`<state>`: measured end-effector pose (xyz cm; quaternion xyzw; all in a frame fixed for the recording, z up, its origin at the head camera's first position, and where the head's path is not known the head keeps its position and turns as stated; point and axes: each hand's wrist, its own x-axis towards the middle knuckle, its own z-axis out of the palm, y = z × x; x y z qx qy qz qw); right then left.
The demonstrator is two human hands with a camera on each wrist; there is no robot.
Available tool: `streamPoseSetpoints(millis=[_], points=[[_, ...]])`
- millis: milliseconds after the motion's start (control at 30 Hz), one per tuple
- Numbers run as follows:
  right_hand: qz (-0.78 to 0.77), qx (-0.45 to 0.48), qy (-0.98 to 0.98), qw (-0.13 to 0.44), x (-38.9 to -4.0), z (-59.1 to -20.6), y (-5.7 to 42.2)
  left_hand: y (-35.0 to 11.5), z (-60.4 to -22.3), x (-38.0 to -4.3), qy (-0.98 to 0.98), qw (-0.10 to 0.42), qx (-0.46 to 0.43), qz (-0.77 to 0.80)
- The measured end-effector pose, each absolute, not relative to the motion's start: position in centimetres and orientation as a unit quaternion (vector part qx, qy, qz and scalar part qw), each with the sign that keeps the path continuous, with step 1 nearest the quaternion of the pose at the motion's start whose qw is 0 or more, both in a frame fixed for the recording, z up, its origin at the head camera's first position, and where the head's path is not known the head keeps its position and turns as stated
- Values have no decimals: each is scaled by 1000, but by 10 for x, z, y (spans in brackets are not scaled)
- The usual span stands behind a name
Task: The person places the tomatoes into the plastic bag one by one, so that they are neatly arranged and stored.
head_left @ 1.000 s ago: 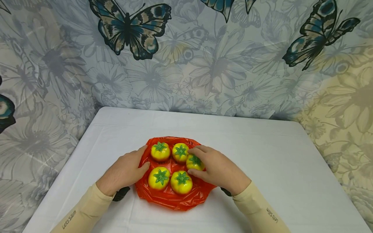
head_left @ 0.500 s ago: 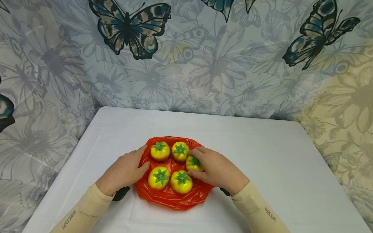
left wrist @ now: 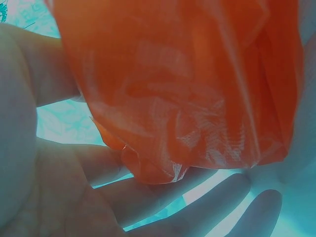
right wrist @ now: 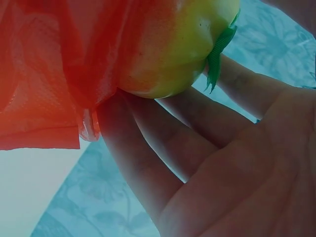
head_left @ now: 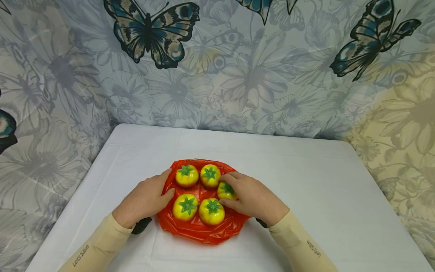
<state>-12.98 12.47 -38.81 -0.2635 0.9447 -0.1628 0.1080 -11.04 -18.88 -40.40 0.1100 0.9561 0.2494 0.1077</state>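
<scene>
A red plastic bag (head_left: 204, 234) stands spread wide on the white table, with several yellow tomatoes in its mouth, each topped by a green star-shaped calyx. My right hand (head_left: 256, 194) holds the rightmost tomato (head_left: 225, 192) between thumb and fingers. From the right wrist view, that tomato (right wrist: 173, 54) shows a reddish side against the bag, with fingers beneath it. My left hand (head_left: 144, 196) rests against the bag's left side, thumb over its edge. In the left wrist view its fingers (left wrist: 212, 202) stretch out spread under the bag (left wrist: 177, 89). The far fingertips are hidden in the head view.
Two tomatoes (head_left: 187, 175) (head_left: 210, 175) sit at the back of the bag and two more tomatoes (head_left: 185, 207) (head_left: 212, 211) at the front. The white table (head_left: 306, 173) meets a wall covering (head_left: 251, 87) printed with butterflies and flowers.
The right hand and forearm have shifted very slightly left. The back tomatoes sit slightly higher in the view; the left hand stays in place.
</scene>
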Motion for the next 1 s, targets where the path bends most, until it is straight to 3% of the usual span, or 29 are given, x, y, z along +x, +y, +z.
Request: streamPoseSetpoints(millis=[733,1000], points=[[-159,-246,950,111,-130,-393,127,-188,-406,-113,951,113,114,263],[-187,-229,953,66,-127,-385,154,-203,-402,-110,944,116,93,296]])
